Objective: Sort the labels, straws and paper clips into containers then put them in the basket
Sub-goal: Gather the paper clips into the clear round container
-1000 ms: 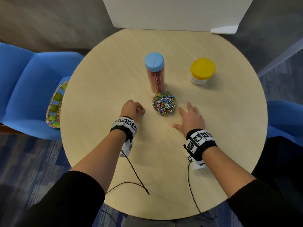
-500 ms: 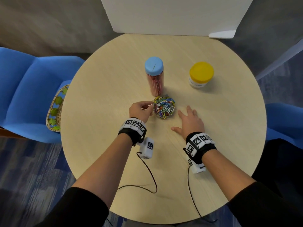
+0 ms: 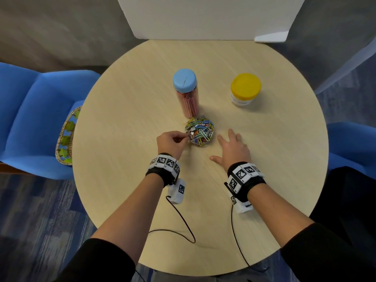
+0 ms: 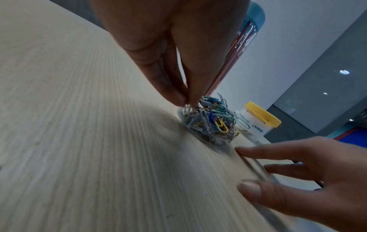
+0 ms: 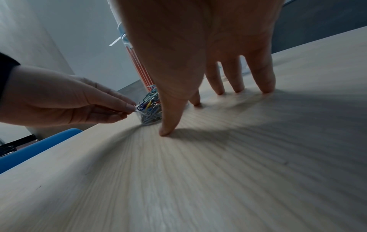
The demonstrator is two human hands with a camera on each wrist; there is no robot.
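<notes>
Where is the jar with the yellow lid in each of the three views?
Head: yellow-lid jar stands at upper right on the table.
Left wrist: yellow-lid jar at right of centre, behind the paper clips.
Right wrist: not visible.
Shared landmark: the paper clips.

Black sleeves (image 3: 97,259), black wristbands (image 3: 247,185) with square-patterned tags, thin black cables (image 3: 179,216)

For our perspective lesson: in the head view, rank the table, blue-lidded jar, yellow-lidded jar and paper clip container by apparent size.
1. table
2. blue-lidded jar
3. yellow-lidded jar and paper clip container: they look alike, so no ranking.
</notes>
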